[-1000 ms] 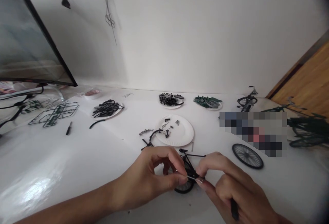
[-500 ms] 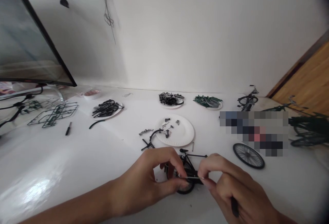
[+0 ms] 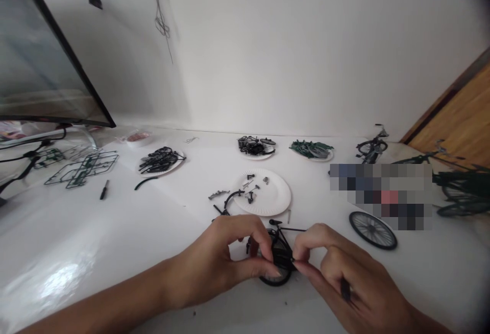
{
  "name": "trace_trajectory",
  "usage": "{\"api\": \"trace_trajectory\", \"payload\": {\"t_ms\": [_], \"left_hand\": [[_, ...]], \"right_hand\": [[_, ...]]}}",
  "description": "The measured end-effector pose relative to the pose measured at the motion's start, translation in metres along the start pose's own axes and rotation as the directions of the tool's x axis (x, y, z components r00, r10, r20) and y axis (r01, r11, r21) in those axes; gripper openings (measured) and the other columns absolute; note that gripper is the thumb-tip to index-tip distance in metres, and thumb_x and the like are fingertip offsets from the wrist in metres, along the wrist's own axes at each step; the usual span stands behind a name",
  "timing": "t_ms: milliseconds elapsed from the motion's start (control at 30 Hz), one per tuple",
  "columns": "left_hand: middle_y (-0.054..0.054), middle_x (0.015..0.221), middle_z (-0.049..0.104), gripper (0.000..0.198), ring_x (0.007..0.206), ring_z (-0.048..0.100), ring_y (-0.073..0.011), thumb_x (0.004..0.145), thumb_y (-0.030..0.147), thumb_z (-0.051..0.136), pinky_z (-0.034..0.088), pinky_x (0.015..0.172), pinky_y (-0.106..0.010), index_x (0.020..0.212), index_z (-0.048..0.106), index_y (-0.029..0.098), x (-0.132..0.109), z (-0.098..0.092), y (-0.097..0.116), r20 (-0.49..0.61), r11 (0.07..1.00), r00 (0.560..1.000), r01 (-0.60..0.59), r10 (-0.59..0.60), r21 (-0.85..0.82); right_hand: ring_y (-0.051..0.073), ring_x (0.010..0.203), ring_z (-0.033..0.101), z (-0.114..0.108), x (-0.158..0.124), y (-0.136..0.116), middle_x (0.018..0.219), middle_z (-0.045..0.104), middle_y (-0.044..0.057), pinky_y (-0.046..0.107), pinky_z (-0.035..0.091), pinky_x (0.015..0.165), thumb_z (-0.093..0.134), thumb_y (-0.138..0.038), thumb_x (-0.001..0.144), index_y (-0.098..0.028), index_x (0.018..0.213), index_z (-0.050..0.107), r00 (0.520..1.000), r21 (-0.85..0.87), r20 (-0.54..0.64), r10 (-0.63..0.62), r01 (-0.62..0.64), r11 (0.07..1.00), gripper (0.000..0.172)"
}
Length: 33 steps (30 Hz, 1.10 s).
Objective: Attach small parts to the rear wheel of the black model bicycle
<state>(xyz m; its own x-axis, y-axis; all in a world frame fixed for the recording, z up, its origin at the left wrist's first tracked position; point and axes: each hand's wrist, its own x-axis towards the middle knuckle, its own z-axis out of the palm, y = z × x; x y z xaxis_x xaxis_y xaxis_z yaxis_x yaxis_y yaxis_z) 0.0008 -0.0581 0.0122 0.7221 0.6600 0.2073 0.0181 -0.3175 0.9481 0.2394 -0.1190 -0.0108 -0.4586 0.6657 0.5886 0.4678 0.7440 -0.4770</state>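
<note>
A small black model bicycle stands on the white table between my hands, one wheel fitted at its near end. My left hand curls round its left side, thumb and fingers pinched at the wheel. My right hand pinches the frame from the right with thumb and forefinger, and a dark tool handle sits tucked under its other fingers. A loose spoked wheel lies to the right.
A paper plate with small screws and parts sits just beyond the bicycle. Farther back are plates of black parts, more black parts and green parts. Green sprue frames and a monitor are at left; finished model bicycles at right.
The thin silver rod held between both hands is no longer visible; my fingers have closed in together on the bicycle's rear. The view shifted slightly.
</note>
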Motion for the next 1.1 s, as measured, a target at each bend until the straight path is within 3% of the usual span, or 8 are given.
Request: {"api": "trace_trajectory", "payload": {"t_ms": [167,333,467,567,733,967,1100], "left_hand": [[-0.002,0.085,0.07,0.014,0.079,0.061,-0.0125,0.085,0.024,0.077,0.047,0.076,-0.026,0.083,0.067,0.015,0.002,0.001,-0.005,-0.112,1.0,0.993,0.025,-0.024,0.005],[-0.005,0.083,0.072,0.017,0.077,0.063,-0.0127,0.081,0.022,0.081,0.049,0.072,-0.025,0.081,0.067,0.013,0.008,-0.001,-0.01,-0.186,0.963,0.977,0.048,-0.1,-0.266],[-0.007,0.081,0.075,0.017,0.066,0.065,-0.0109,0.079,0.02,0.082,0.053,0.065,-0.023,0.079,0.067,0.01,0.011,-0.001,-0.01,-0.133,0.882,0.978,0.082,-0.161,-0.464],[-0.009,0.082,0.076,0.015,0.065,0.065,-0.0104,0.082,0.019,0.08,0.054,0.065,-0.023,0.079,0.068,0.009,0.011,0.0,-0.007,-0.064,0.845,0.981,0.126,-0.185,-0.519],[-0.009,0.083,0.077,0.014,0.069,0.066,-0.0098,0.086,0.017,0.075,0.053,0.068,-0.021,0.08,0.067,0.009,0.01,-0.001,-0.001,0.02,0.825,0.985,0.155,-0.172,-0.544],[-0.006,0.074,0.072,0.015,0.066,0.063,-0.0079,0.091,0.02,0.07,0.048,0.062,-0.017,0.082,0.064,0.01,0.007,0.006,-0.003,0.04,0.87,0.988,0.15,-0.149,-0.469],[-0.002,0.07,0.067,0.019,0.066,0.06,-0.008,0.088,0.025,0.074,0.047,0.064,-0.018,0.082,0.063,0.011,0.006,0.011,-0.003,0.027,0.907,0.987,0.155,-0.157,-0.391]], "right_hand": [[0.012,0.087,0.062,0.002,0.001,0.001,0.1,0.058,0.002,0.025,0.05,0.072,0.054,-0.001,0.09,-0.023,0.081,0.031,1.0,-0.028,0.002,0.013,-0.013,1.0,0.033],[0.015,0.086,0.066,0.002,-0.002,0.002,0.104,0.062,0.005,0.026,0.055,0.069,0.059,-0.009,0.089,-0.025,0.081,0.033,0.997,-0.065,-0.051,0.063,-0.066,0.996,0.032],[0.013,0.08,0.071,0.001,0.005,-0.007,0.1,0.07,0.003,0.022,0.057,0.067,0.063,-0.007,0.087,-0.024,0.074,0.033,0.991,-0.063,-0.135,0.025,-0.033,0.997,0.036],[0.011,0.071,0.072,-0.002,0.014,-0.019,0.09,0.073,0.0,0.017,0.057,0.061,0.06,-0.006,0.088,-0.023,0.067,0.032,0.986,-0.027,-0.164,0.028,-0.033,0.999,0.039],[0.013,0.064,0.072,-0.005,0.021,-0.031,0.087,0.077,0.003,0.019,0.059,0.057,0.063,-0.012,0.089,-0.023,0.061,0.032,0.969,-0.056,-0.229,0.089,-0.104,0.993,0.043],[0.016,0.076,0.075,-0.013,0.026,-0.036,0.086,0.077,0.003,0.023,0.061,0.064,0.059,-0.009,0.091,-0.024,0.064,0.037,0.99,-0.086,-0.142,-0.011,-0.002,0.996,0.038],[0.016,0.074,0.074,-0.012,0.028,-0.041,0.085,0.076,0.002,0.024,0.06,0.062,0.058,-0.007,0.091,-0.024,0.064,0.034,0.987,-0.099,-0.16,-0.026,0.01,0.995,0.04]]}}
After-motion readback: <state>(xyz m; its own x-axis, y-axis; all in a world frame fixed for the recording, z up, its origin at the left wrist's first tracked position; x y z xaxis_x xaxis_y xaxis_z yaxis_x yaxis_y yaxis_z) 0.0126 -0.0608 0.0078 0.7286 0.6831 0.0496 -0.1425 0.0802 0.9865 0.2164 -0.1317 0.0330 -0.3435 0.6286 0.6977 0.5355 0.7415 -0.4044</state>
